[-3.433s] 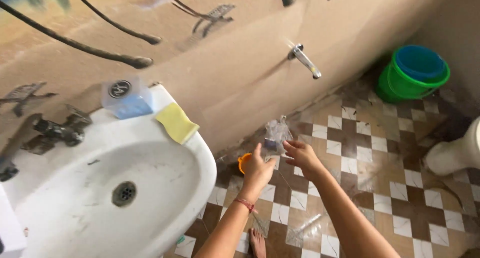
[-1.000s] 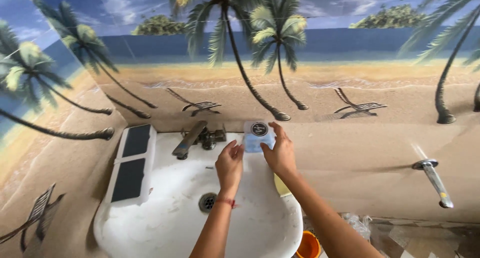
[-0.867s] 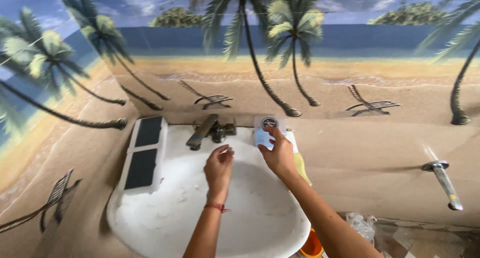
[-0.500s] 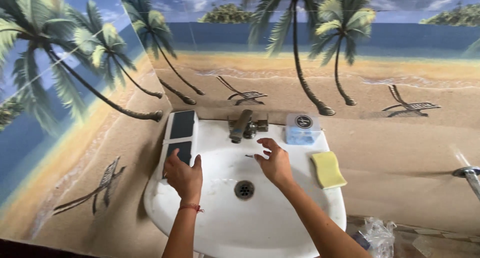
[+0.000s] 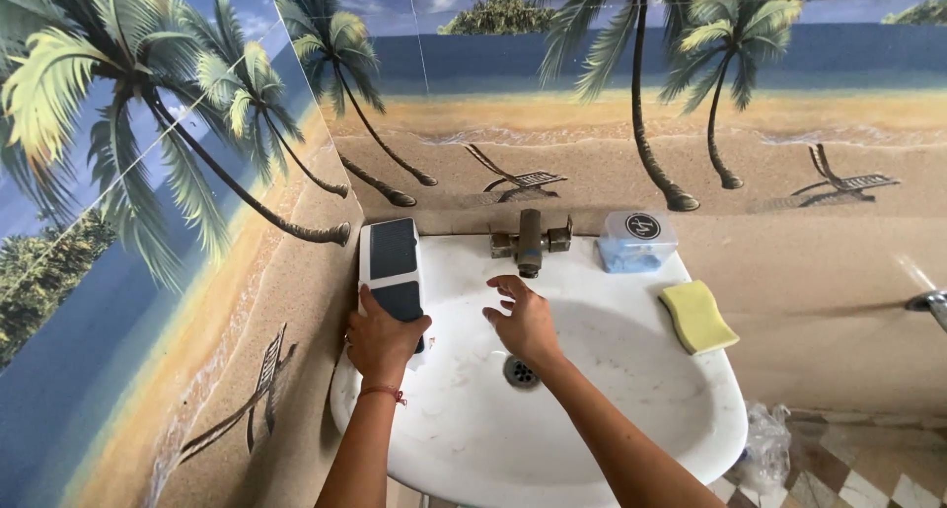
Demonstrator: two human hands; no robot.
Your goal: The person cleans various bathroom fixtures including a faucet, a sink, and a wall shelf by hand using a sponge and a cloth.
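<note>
Where left hand grips, white box; right hand apart.

I see a white sink with a faucet at its back edge. Right of the faucet sits a clear blue-filled container; a yellow sponge lies further right. Crumpled plastic, maybe a bag, lies below.

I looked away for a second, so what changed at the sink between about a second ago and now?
The left hand moved left from the basin and closed on the white and black box at the sink edge. The right hand let go of the clear blue container and now hovers open over the basin. The container, yellow sponge and tap stayed put.
</note>
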